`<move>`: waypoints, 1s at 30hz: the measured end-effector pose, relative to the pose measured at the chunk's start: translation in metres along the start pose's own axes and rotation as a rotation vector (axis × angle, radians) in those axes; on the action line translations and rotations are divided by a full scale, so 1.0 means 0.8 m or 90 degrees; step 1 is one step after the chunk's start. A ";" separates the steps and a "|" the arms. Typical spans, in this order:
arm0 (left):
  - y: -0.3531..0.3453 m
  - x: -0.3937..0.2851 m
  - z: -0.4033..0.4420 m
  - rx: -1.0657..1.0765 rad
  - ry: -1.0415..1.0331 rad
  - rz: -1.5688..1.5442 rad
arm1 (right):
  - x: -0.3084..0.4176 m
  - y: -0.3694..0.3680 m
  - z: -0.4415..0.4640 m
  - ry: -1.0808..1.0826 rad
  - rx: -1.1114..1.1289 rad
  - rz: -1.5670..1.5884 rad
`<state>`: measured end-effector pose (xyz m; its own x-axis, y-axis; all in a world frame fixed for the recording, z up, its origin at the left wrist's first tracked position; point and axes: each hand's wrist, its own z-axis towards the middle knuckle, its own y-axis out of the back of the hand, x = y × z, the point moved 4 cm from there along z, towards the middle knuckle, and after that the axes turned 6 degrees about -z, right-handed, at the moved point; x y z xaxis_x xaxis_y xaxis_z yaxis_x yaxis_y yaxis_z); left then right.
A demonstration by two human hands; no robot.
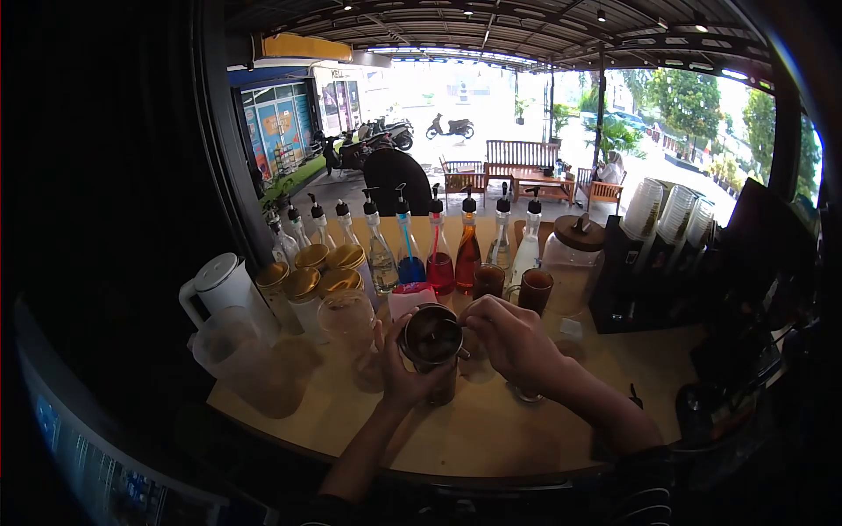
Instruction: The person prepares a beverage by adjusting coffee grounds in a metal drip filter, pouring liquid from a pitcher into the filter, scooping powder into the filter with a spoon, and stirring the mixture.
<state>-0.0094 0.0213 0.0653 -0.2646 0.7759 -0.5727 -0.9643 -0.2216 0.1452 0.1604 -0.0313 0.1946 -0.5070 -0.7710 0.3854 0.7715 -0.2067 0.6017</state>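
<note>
Head view: left hand (403, 375) grips a glass (432, 335), right hand (509, 337) curled beside.

A dark frame (210, 131) edges the opening, with the pale wooden tabletop (474, 451) just inside. Outside, a roof (412, 31) of dark beams carries small lamps (601, 16) over wooden seating — a slatted bench (523, 153), armchairs (465, 182) and a low table (537, 186) near a post (602, 96). A dark, round-backed chair (396, 182) stands closer. Motorbikes (351, 151) line the left beside a shopfront (274, 123); trees (680, 105) rise at right — daylight bleaches the open ground (421, 156) white.
</note>
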 end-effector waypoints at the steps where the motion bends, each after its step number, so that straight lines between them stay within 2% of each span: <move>1: -0.002 0.001 0.000 0.006 0.011 -0.032 | -0.003 -0.003 -0.001 -0.001 -0.001 -0.001; 3: -0.006 0.001 0.002 0.013 0.021 -0.065 | -0.006 -0.017 -0.007 0.116 0.035 -0.047; 8: -0.006 -0.003 0.009 0.051 0.086 -0.230 | -0.016 -0.036 -0.013 0.095 0.085 0.076; 10: -0.003 -0.006 0.014 0.081 0.081 -0.210 | -0.017 -0.036 -0.013 0.089 0.103 0.111; 12: -0.002 -0.011 0.018 0.112 0.077 -0.189 | -0.028 -0.036 -0.013 -0.061 0.077 0.214; 15: -0.002 -0.014 0.019 0.152 0.085 -0.184 | -0.037 -0.047 -0.016 -0.079 0.011 0.303; 16: -0.002 -0.012 0.019 0.155 0.087 -0.195 | -0.034 -0.043 -0.016 -0.077 0.013 0.304; 18: -0.001 -0.013 0.020 0.157 0.089 -0.204 | -0.023 -0.032 -0.018 -0.068 0.022 0.160; 21: 0.000 -0.014 0.024 0.118 0.097 -0.244 | -0.022 -0.037 -0.025 -0.028 -0.005 0.128; 25: -0.002 -0.004 0.021 0.125 0.106 -0.242 | -0.029 -0.049 -0.029 -0.112 0.070 0.162; 27: -0.004 -0.004 0.018 0.144 0.110 -0.228 | -0.027 -0.039 -0.026 -0.055 -0.074 0.110; 30: -0.003 -0.012 0.023 0.125 0.113 -0.239 | -0.032 -0.048 -0.029 -0.112 -0.001 0.180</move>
<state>-0.0048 0.0253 0.0850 0.0939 0.6639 -0.7419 -0.9818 0.1854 0.0416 0.1524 -0.0173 0.1454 -0.3314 -0.6822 0.6517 0.8917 -0.0009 0.4525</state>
